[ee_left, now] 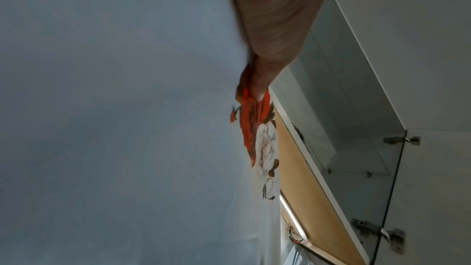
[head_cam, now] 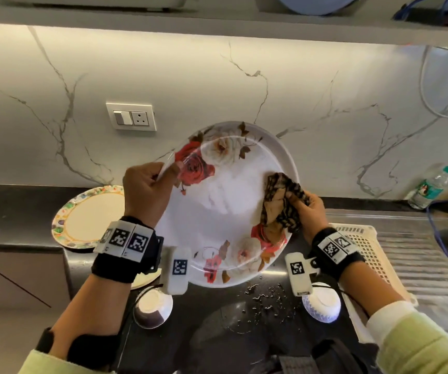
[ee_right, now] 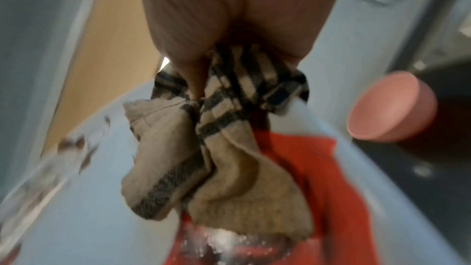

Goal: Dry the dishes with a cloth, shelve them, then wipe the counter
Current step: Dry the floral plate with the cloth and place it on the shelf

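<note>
Beneath the plate (head_cam: 228, 201), two bowls (head_cam: 153, 309).

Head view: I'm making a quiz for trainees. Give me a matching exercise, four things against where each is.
Things:
1. large white rose-printed plate
2. checked beige-and-black cloth
3. clear plastic water bottle
4. cream plate with a multicoloured rim

Places:
A. bunched in the right hand
B. flat on the dark counter, left
C. rim gripped by the left hand
D. standing at the wall, far right

Pairs: 1-C, 2-A, 3-D, 4-B
</note>
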Tool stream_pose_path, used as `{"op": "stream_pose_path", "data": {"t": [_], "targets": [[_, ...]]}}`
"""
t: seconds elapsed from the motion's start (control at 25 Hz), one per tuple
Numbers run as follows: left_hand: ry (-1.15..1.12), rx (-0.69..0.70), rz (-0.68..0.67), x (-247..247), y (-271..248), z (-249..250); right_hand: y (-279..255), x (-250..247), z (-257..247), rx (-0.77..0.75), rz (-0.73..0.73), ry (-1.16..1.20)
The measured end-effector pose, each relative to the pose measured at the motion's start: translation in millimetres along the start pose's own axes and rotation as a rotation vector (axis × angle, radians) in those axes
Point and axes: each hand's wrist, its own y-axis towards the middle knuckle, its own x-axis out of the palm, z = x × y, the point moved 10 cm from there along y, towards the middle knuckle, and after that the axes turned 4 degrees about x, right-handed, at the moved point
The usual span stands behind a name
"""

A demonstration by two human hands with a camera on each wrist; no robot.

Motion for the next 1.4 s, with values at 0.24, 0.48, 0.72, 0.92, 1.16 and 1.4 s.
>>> {"op": "stream_pose_path", "data": {"t": [0.24, 0.48, 0.72, 0.92, 1.16, 1.4], "targets": [[-0.048, -0.096, 0.15, -6, -7, -18, -32, 18, 56, 0.265, 0.012, 0.355], [-0.207, -0.298, 0.447, 26, -25, -36, -76, 112, 103, 0.723, -0.091, 0.687], [-0.353, -0.429, 0.517, 57, -65, -76, -96, 135, 105, 0.855, -0.165, 0.671], [-0.145, -0.307, -0.09, 69, -80, -82, -69, 72, 78, 0.692, -0.118, 0.526], [0.812, 0.853, -0.438, 92, -102, -7, -52, 34, 53, 0.684, -0.22, 0.267], [0.746, 1.091, -0.669, 116, -99, 9, -60, 44, 30, 0.651, -0.449, 0.077]]}}
